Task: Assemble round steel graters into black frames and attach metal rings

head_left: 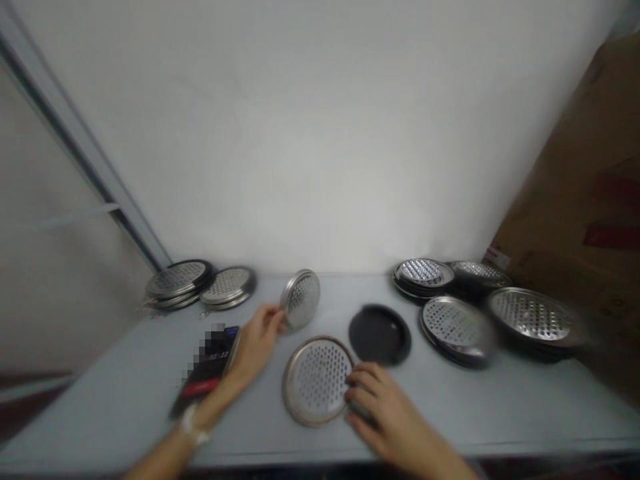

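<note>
My left hand (260, 337) pinches the edge of a round metal grater (303, 300), which stands tilted up just above the table. Flat on the table in front of me lies another round grater (320, 380) with rows of holes and a raised rim. My right hand (380, 410) has its curled fingers at the right rim of this flat grater. Something dark shows beneath those fingers, too blurred to name. Beyond my right hand rests a round black dish (380, 335).
Stacked graters with black dishes (453, 327) stand at the right, near a large cardboard box (575, 220). More stacked graters (180, 280) sit at the back left. A phone (207, 367) lies left of my left forearm. A white wall (320, 133) rises behind the table.
</note>
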`<state>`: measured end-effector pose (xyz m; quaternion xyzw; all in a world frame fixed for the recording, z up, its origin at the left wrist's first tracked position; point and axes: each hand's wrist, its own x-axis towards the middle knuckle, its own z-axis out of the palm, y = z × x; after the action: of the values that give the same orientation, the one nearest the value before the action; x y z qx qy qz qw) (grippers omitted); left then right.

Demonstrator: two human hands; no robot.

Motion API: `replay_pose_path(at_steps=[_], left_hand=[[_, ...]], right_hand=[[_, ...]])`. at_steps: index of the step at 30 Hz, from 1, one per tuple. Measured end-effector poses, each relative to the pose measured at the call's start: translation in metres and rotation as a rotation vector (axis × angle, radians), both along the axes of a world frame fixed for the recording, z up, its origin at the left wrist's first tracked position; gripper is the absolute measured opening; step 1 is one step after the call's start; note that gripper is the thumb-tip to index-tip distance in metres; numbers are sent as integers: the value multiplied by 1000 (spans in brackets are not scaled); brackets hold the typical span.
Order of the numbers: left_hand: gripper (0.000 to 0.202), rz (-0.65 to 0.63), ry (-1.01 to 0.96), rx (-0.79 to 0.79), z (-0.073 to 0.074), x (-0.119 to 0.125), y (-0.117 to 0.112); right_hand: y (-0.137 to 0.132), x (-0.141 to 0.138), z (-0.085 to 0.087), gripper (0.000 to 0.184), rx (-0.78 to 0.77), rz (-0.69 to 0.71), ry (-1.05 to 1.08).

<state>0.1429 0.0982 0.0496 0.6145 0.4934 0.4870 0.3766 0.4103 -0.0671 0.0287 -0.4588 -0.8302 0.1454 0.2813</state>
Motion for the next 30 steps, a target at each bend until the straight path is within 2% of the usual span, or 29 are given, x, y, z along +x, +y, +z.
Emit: replay_pose_path(at_steps=[2, 6, 9, 12, 16, 19, 22, 25, 28, 30], left_hand=[[32, 12, -181, -129, -5, 0, 5], [31, 0, -344, -280, -14, -4, 11], [18, -18, -447, -379, -12, -8, 9], [11, -76, -503, -452, -4, -9, -2], [21, -263, -468, -607, 2, -10, -26], [34, -418, -258, -695, 1, -14, -41], [40, -455, 157, -569, 1, -21, -49], [35, -339, 563, -234, 5, -24, -55], [31, -241, 658, -15, 5, -26, -64], [53, -304, 621, 33, -1, -26, -72]], right_hand=[[0, 0, -1, 24, 6, -5, 4], [0, 0, -1, 24, 8, -4, 13], [0, 0, -1, 29, -1, -6, 13], [-1, 0, -6, 43, -18, -30, 25], [-1, 2, -15, 66, -37, -104, 67], [0, 2, -20, 78, -40, -162, 96], [1, 2, -21, 85, -68, -169, 103], [1, 1, -18, 86, -116, -158, 90], [0, 2, -16, 83, -160, -150, 85], [0, 3, -18, 80, -176, -130, 86]])
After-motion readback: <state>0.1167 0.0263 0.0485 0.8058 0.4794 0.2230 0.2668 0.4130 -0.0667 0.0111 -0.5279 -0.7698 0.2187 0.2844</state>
